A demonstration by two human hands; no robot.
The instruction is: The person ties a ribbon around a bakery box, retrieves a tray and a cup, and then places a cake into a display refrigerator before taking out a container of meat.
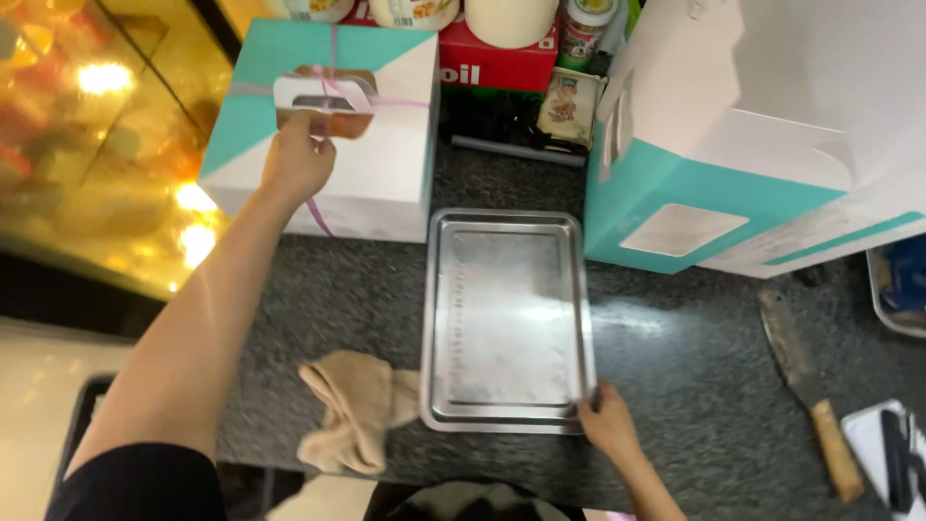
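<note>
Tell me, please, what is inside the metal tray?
Nothing lies inside the tray; only its bare, shiny bottom shows. The right hand touches its near right corner. A beige cloth lies beside it, outside. What is under the tray is covered.

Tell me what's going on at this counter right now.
A person stands at a dark stone counter. The left hand grips the handle of a teal and white cake box tied with pink ribbon. The right hand holds the near corner of an empty metal tray. A beige cloth lies beside the tray.
</note>
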